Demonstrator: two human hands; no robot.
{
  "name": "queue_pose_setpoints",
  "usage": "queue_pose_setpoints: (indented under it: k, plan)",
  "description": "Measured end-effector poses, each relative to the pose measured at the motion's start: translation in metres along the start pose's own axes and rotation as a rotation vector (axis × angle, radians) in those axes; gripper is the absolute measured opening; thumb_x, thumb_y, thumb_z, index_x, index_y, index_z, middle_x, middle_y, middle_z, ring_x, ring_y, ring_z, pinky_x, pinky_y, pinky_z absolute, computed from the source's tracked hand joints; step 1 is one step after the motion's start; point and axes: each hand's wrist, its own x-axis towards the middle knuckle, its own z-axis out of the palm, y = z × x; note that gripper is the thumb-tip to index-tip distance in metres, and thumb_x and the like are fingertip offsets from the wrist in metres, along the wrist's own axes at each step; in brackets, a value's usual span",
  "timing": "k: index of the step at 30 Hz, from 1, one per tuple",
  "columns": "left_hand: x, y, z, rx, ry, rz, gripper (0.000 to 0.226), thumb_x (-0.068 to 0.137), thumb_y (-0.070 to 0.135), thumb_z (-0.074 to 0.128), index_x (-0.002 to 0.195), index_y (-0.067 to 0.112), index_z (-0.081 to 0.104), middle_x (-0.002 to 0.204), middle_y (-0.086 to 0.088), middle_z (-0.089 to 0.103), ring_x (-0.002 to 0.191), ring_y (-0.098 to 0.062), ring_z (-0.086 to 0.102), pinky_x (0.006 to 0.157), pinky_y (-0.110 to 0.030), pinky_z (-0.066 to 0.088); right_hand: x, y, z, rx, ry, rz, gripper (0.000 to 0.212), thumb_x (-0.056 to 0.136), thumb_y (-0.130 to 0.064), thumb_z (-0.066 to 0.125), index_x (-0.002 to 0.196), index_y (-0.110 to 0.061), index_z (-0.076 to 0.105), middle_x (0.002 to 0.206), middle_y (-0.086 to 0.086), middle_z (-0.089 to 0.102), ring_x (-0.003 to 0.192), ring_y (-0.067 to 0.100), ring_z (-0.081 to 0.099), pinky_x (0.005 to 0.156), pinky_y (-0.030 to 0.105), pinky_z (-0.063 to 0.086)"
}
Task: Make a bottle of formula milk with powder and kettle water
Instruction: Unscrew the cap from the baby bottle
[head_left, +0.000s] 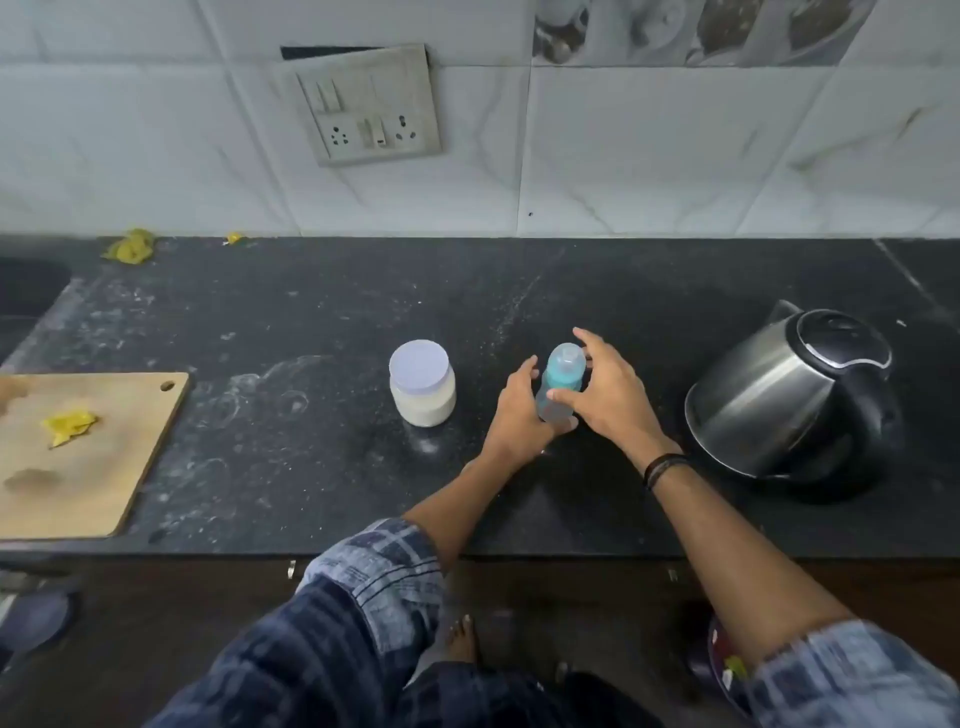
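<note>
1. Hazard, tipping: the baby bottle (554, 413) is tall and narrow. If its clear cap (567, 358) is twisted while the hold below is slack, the whole bottle would likely turn or topple on the black countertop (311, 322).
2. Hazard, knock-over: the powder jar (423, 397) stands just outside the left hand's (519, 415) knuckles. A wrist swung outward could strike it. Its white lid is on, so I judge any loss would be small.
3. Hazard, scald: the steel electric kettle (779, 405) sits beyond the right hand's (610, 400) wrist, near but apart, with its lid down. A hasty reach across could catch it. Whether it holds hot water cannot be told.
4. Grip, left: the fingers curl round the bottle's lower body and the thumb rises along its left flank. This hand holds the bottle.
5. Grip, right: the fingers are spread and arched past the far side of the cap. The thumb lies across the bottle's front below the teal collar (563, 382). This hand has not closed round anything.
6. Position: the bottle stands upright between the two palms, with the cap fitted. The left fingers hide its base, so I cannot tell whether it rests on the counter. Its contents cannot be made out.
</note>
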Motion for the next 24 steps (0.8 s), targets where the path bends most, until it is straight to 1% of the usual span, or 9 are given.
queue_pose_setpoints:
  k: [2, 4, 6, 7, 10, 13, 18, 21, 24]
  plan:
    - [0.002, 0.001, 0.002, -0.024, -0.006, 0.029, 0.099, 0.07, 0.041, 0.087, 0.152, 0.024, 0.035, 0.15, 0.0, 0.046, 0.136, -0.018, 0.049, 0.112, -0.044, 0.046, 0.002, 0.001, 0.002, -0.025, 0.003, -0.019, 0.092, 0.082, -0.021, 0.087, 0.158, -0.025, 0.035, 0.154, 0.004, 0.05, 0.143, 0.026, 0.044, 0.116, 0.048, 0.039]
    - [0.003, 0.003, 0.004, -0.026, -0.002, 0.022, 0.085, 0.071, 0.041, 0.084, 0.144, 0.024, 0.042, 0.143, 0.001, 0.052, 0.127, -0.016, 0.054, 0.106, -0.045, 0.05, 0.003, 0.008, 0.006, -0.04, -0.006, -0.025, 0.09, 0.083, -0.02, 0.086, 0.158, -0.026, 0.035, 0.153, 0.003, 0.05, 0.144, 0.026, 0.044, 0.115, 0.046, 0.039]
    - [0.006, 0.004, 0.007, -0.008, 0.017, 0.027, 0.073, 0.082, 0.031, 0.082, 0.143, 0.021, 0.043, 0.14, 0.001, 0.055, 0.122, -0.015, 0.056, 0.103, -0.044, 0.052, 0.007, 0.012, 0.009, -0.052, 0.002, -0.039, 0.088, 0.086, -0.02, 0.083, 0.158, -0.026, 0.034, 0.153, 0.003, 0.05, 0.144, 0.025, 0.043, 0.115, 0.045, 0.039]
    - [0.007, 0.005, 0.009, 0.008, 0.025, 0.03, 0.069, 0.085, 0.03, 0.078, 0.144, 0.02, 0.042, 0.138, 0.001, 0.056, 0.12, -0.015, 0.057, 0.101, -0.044, 0.052, 0.009, 0.013, 0.009, -0.056, 0.001, -0.048, 0.087, 0.087, -0.02, 0.083, 0.158, -0.025, 0.034, 0.153, 0.003, 0.05, 0.144, 0.025, 0.043, 0.115, 0.045, 0.04]
    - [0.008, 0.002, 0.016, 0.104, 0.052, 0.005, 0.063, 0.088, 0.042, 0.063, 0.143, 0.027, 0.037, 0.136, 0.003, 0.056, 0.12, -0.02, 0.056, 0.098, -0.048, 0.052, 0.012, 0.016, 0.01, -0.072, -0.014, -0.093, 0.086, 0.088, -0.02, 0.082, 0.159, -0.025, 0.034, 0.151, 0.003, 0.05, 0.143, 0.024, 0.044, 0.114, 0.044, 0.041]
    - [0.012, 0.002, 0.022, 0.17, 0.091, 0.01, 0.05, 0.097, 0.037, 0.057, 0.142, 0.027, 0.038, 0.136, 0.004, 0.054, 0.12, -0.021, 0.053, 0.098, -0.05, 0.051, 0.018, 0.017, 0.009, -0.079, -0.025, -0.106, 0.085, 0.087, -0.025, 0.082, 0.158, -0.023, 0.035, 0.149, 0.002, 0.05, 0.142, 0.021, 0.043, 0.112, 0.04, 0.042]
    - [0.016, -0.005, 0.027, 0.303, 0.131, 0.039, 0.05, 0.102, 0.036, 0.052, 0.148, 0.023, 0.036, 0.139, 0.003, 0.053, 0.121, -0.023, 0.051, 0.097, -0.048, 0.048, 0.022, 0.022, 0.007, -0.047, -0.006, -0.138, 0.079, 0.084, -0.025, 0.085, 0.151, -0.02, 0.045, 0.146, 0.0, 0.054, 0.138, 0.021, 0.046, 0.111, 0.036, 0.041]
    - [0.016, -0.01, 0.029, 0.306, 0.141, 0.07, 0.052, 0.102, 0.033, 0.052, 0.15, 0.022, 0.036, 0.14, 0.002, 0.054, 0.121, -0.021, 0.051, 0.099, -0.042, 0.046, 0.021, 0.025, 0.007, 0.018, -0.006, -0.118, 0.086, 0.081, -0.024, 0.087, 0.153, -0.026, 0.041, 0.145, 0.0, 0.056, 0.136, 0.019, 0.049, 0.11, 0.036, 0.042]
    - [0.017, -0.016, 0.032, 0.309, 0.158, 0.097, 0.053, 0.102, 0.03, 0.052, 0.152, 0.022, 0.036, 0.146, 0.003, 0.05, 0.123, -0.019, 0.049, 0.103, -0.039, 0.043, 0.021, 0.028, 0.009, 0.039, -0.018, -0.112, 0.089, 0.08, -0.026, 0.086, 0.154, -0.033, 0.036, 0.134, -0.001, 0.059, 0.127, 0.016, 0.054, 0.105, 0.032, 0.043]
